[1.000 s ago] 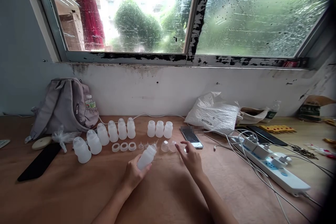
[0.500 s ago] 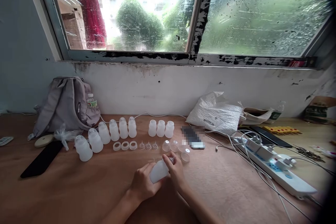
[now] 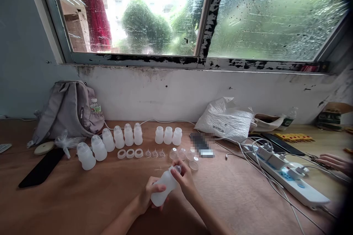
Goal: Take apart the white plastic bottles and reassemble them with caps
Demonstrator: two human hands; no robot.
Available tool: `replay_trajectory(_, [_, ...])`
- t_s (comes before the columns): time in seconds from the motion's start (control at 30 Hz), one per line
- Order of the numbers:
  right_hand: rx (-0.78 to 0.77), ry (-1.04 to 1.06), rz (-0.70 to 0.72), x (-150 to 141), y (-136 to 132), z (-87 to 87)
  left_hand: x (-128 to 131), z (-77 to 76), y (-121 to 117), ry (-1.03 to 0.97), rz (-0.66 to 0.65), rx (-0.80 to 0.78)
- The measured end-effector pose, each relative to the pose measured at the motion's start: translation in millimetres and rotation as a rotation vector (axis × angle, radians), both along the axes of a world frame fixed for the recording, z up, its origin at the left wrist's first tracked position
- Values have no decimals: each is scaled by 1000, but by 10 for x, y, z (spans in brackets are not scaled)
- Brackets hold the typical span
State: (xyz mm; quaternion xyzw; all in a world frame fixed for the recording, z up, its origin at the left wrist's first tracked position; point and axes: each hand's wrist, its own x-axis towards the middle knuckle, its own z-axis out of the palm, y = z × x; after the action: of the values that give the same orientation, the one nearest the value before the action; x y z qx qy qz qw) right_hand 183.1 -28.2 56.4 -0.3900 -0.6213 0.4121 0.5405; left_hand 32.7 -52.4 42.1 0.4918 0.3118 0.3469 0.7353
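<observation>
My left hand point(image 3: 145, 195) is wrapped round the body of a frosted white baby bottle point(image 3: 159, 197), tilted with its top toward the upper right. At that top, my right hand point(image 3: 186, 180) pinches a clear dome cap point(image 3: 178, 169); whether the cap is fully seated is hidden by the fingers. Beyond my hands lie clear caps point(image 3: 194, 164), three small nipples point(image 3: 154, 153) and three white rings point(image 3: 130, 153). Three bottles without caps point(image 3: 168, 136) stand behind these. Leftward, several capped bottles point(image 3: 109, 141) form a curved row.
A backpack point(image 3: 68, 110), a black flat object point(image 3: 41, 169) and a plastic bag point(image 3: 66, 142) are at left. To the right are a phone point(image 3: 202, 145), a silver mailer bag point(image 3: 226, 119), a power strip point(image 3: 309, 192) with loose cables, and another person's hand point(image 3: 335, 162).
The bottle has come lower and closer to me, and more of it shows. My left hand has shifted its grip. Another person's hand has appeared at the right edge.
</observation>
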Motion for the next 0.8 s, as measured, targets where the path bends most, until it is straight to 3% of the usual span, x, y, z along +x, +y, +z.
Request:
replay_trajectory(0.17, [47, -18, -51, 84, 165, -127, -45, -38, 20, -112, 94, -157])
replay_trajectory(0.3, [-2, -61, -97, 138, 263, -220, -102, 29, 31, -176, 114, -121])
replay_trajectory(0.5, [-119, 190, -12, 106, 178, -100, -134, 30, 88, -4, 89, -71])
replay_trajectory(0.8, [-186, 185, -9, 116, 136, -30, -209, 68, 124, 146, 60, -7])
